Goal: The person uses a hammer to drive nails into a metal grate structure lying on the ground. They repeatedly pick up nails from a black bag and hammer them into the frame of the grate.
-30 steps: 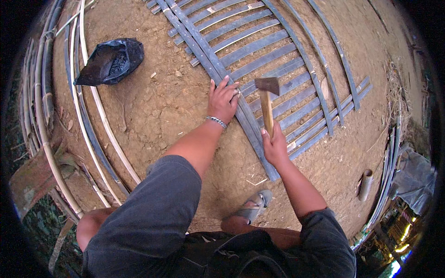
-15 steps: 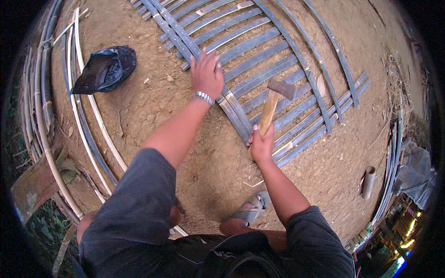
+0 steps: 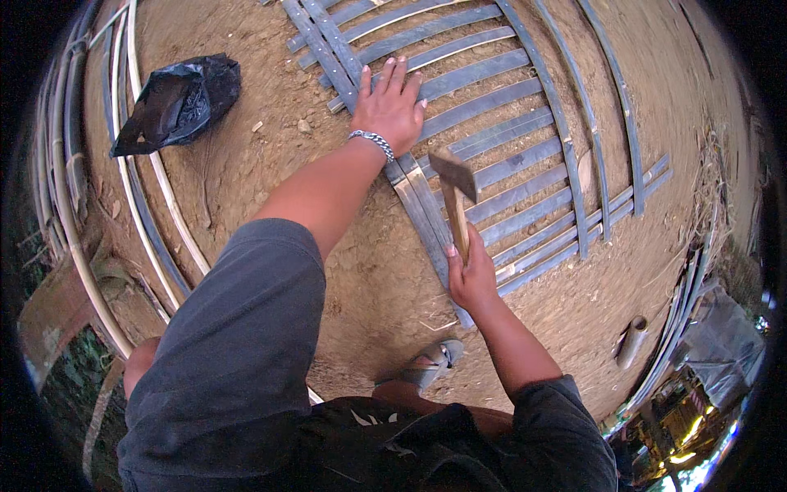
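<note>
While left hand (image 3: 392,105) flattens on slat frame (image 3: 492,139), right hand (image 3: 470,277) grips hammer (image 3: 453,197).

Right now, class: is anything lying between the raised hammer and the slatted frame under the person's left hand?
Nothing visible does. The right hand holds the hammer by its wooden handle above the slatted frame, with only air below the head. The left hand presses flat on the slats, up and to the left of the hammer head, apart from it.
</note>
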A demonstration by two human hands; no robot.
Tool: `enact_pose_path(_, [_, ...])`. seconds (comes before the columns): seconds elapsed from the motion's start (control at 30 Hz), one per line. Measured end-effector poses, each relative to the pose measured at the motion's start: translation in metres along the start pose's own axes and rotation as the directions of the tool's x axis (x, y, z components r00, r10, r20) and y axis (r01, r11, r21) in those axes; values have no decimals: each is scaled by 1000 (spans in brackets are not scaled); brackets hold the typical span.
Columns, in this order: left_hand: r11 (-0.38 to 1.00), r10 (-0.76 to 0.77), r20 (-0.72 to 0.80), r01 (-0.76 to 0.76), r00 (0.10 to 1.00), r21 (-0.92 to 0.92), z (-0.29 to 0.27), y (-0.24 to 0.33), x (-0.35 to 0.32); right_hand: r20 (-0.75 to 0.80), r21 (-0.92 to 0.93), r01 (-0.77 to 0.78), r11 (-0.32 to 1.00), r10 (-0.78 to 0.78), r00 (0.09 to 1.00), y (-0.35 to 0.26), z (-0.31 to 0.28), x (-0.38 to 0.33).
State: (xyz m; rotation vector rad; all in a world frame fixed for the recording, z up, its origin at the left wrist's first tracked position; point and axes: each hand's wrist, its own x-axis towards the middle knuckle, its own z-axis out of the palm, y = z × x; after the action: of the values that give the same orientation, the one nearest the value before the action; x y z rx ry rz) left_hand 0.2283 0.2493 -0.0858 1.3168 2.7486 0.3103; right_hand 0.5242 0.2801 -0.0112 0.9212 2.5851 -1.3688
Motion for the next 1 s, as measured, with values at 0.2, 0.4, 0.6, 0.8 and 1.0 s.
enact_pose_path(0.2, [1000,-4,7,4,1000,-19,-2,2,2,185,-215,49,975,-9,983,9,-26,13])
enact_pose_path(0.4, [1000,-5,5,5,1000,-1,-2,-2,-1,30,-83,184,979,-182,983,-20,-43,12])
enact_pose_path(0.6, [1000,-8,18,8,1000,-9,-1,-1,-2,169,-215,84,973,-47,985,11,-32,15])
enact_pose_path(0.8, [1000,-9,4,9,1000,-8,-1,-2,-4,-35,-168,234,958,-243,969,-9,-46,6])
enact_pose_path(1.0, [998,-14,-48,11,999,-66,2,1,-1,-147,90,50,995,-37,988,29,-3,2])
